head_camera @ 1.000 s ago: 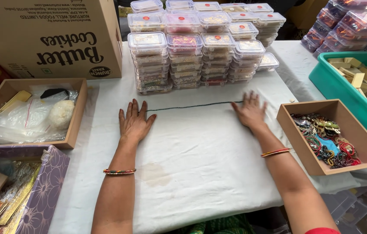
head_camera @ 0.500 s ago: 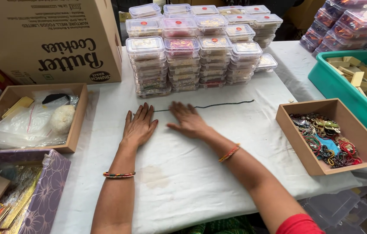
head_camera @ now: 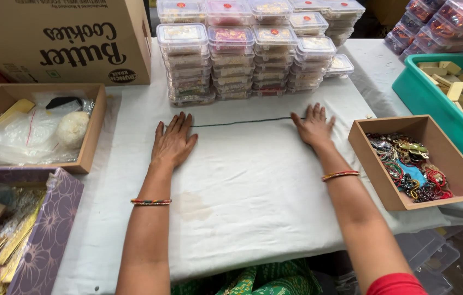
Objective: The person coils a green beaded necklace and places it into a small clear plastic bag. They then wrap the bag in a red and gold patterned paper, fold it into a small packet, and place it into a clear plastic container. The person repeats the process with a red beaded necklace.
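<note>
The left hand (head_camera: 174, 143) lies flat on the white cloth (head_camera: 253, 186), palm down. Its fingers (head_camera: 183, 121) are spread out and grip nothing. The fingertips press on one end of a thin dark thread (head_camera: 242, 122). The right hand (head_camera: 313, 127) lies flat too, fingers apart, gripping nothing, and it sits on the other end of the thread. The thread runs in a straight line between the 2 hands, so it looks like the hands pin it down to keep it tight and flat on the cloth.

Each wrist has a thin bangle: one (head_camera: 151, 202) on the left arm and one (head_camera: 340, 175) on the right arm.

Just behind the thread stand stacks of clear plastic boxes (head_camera: 242, 60) with lids, piled high in rows. They are close, so they look easy to reach. A big brown cardboard box (head_camera: 62, 41) stands to the left of the stacks.

On the left side is a wooden tray (head_camera: 94, 131) with clear bags and a white ball of string in it. Nearer, a purple box (head_camera: 51, 229) holds shiny papers.

On the right side, just beside the right arm, a second wooden tray (head_camera: 376, 175) holds a heap of bright threads and beads. Past it, a green tub (head_camera: 417, 93) holds pale flat pieces. I cannot tell what they are.
</note>
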